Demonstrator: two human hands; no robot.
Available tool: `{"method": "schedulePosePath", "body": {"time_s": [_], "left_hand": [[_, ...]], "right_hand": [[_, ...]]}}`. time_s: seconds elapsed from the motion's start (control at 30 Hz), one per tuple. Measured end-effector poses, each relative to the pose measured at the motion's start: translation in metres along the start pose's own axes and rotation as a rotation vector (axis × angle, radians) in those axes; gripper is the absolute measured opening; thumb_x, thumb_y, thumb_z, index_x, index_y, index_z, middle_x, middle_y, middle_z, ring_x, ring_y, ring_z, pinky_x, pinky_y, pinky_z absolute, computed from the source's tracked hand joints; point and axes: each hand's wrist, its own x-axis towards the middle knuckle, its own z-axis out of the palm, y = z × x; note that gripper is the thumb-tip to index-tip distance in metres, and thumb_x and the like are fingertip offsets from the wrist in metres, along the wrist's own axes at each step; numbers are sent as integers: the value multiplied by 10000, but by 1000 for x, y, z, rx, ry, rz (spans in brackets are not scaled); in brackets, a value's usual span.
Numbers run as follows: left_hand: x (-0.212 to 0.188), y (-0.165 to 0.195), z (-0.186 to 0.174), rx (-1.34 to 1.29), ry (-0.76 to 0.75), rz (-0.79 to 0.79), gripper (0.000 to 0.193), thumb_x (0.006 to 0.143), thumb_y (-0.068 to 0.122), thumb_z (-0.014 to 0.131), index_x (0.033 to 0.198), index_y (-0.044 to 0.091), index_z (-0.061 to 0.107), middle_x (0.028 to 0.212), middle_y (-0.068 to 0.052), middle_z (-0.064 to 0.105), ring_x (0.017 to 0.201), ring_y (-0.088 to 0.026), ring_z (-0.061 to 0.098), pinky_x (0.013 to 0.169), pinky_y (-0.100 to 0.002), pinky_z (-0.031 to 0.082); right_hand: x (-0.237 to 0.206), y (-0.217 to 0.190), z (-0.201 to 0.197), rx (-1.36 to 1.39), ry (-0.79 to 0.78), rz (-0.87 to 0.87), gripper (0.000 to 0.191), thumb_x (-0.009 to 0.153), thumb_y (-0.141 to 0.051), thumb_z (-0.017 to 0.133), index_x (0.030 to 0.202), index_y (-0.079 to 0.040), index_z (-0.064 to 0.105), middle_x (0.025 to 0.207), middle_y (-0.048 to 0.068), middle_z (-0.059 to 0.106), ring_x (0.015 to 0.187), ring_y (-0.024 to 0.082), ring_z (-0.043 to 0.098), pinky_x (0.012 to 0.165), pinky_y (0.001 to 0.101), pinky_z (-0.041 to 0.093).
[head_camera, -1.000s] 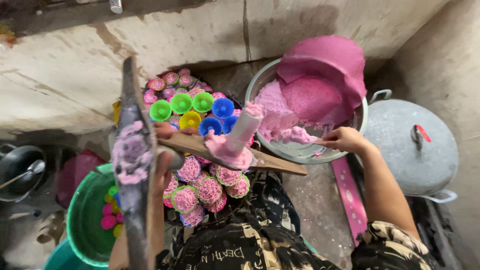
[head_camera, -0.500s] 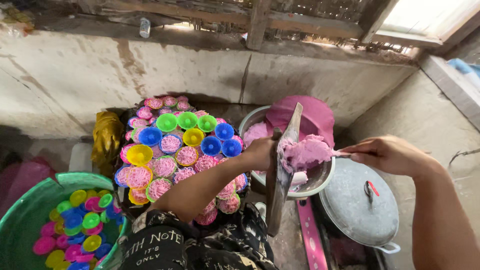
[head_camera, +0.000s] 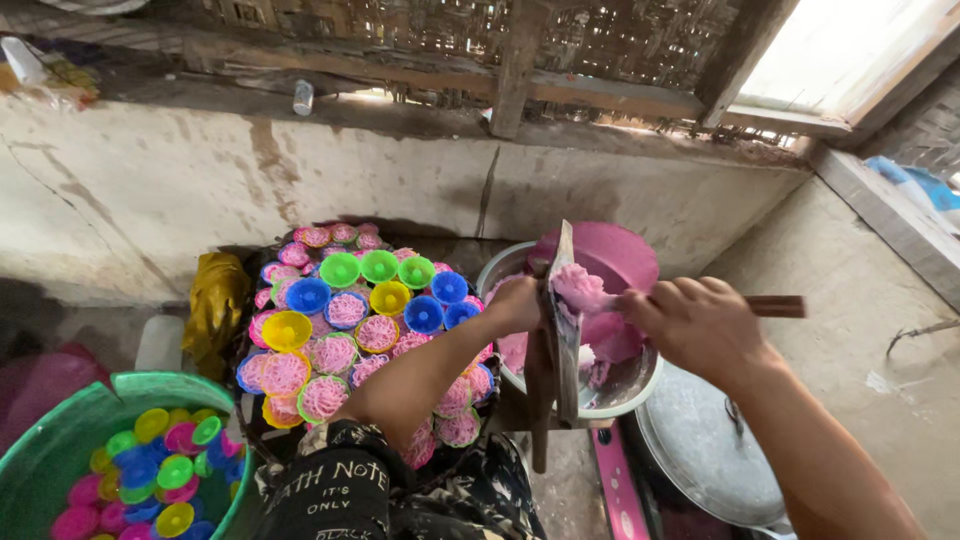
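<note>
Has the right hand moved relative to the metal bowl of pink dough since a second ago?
Yes. The right hand was down at the near rim of the metal bowl; it now sits raised over the bowl, holding a wooden stick against the pink dough.

bowl (head_camera: 640, 395): glossy metal; cups (head_camera: 340, 270): shiny plastic; wall (head_camera: 150, 190): rough concrete

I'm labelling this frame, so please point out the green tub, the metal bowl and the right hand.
Green tub (head_camera: 62, 432): head view, on its near rim.
Metal bowl (head_camera: 632, 385): head view, on its front rim.
Right hand (head_camera: 697, 322): head view, back of hand.
</note>
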Motion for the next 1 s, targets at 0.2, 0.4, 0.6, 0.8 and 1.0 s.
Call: {"method": "schedulePosePath", "body": {"time_s": [0.2, 0.4, 0.6, 0.8, 1.0], "left_hand": [[5, -7, -7, -85, 81, 54, 275, 775, 225, 702, 1010, 100, 770, 924, -244, 722, 887, -461, 696, 812, -522, 566], [-8, 17, -6, -34, 19, 98, 312, 715, 318, 777, 933, 94, 770, 933, -223, 735, 897, -430, 702, 819, -504, 571], [-9, 35, -1, 72, 43, 95, 318, 730, 294, 756, 988, 109, 768, 1042, -204, 719, 985, -407, 695, 869, -500, 564], [-2, 27, -12, 56, -72, -81, 410, 685, 364, 807, 1018, 127, 774, 999, -210, 737, 966, -413, 692, 889, -509, 545], [0, -9, -26, -55, 149, 4, 340, 720, 313, 757, 978, 92, 776, 959, -226, 731, 930, -431, 691, 835, -512, 570]], "right_hand": [[-27, 35, -41, 89, 146, 412, 222, 871, -434, 801, 913, -220, 757, 840, -23, 728, 778, 205, 717, 667, 361, 542], [-15, 32, -31, 167, 47, 339, 235, 813, -448, 777, 889, -227, 759, 816, -27, 731, 760, 214, 723, 631, 364, 540], [12, 14, 3, 177, -176, 265, 313, 848, -538, 705, 891, -229, 726, 799, -12, 736, 734, 217, 723, 629, 379, 551], [33, -7, 11, 134, 2, 34, 129, 914, -297, 641, 998, -223, 704, 817, 3, 699, 837, 211, 737, 764, 370, 562], [-7, 38, -30, 62, -52, 523, 322, 868, -553, 708, 942, -244, 757, 850, -28, 746, 717, 212, 719, 584, 377, 553]]}}
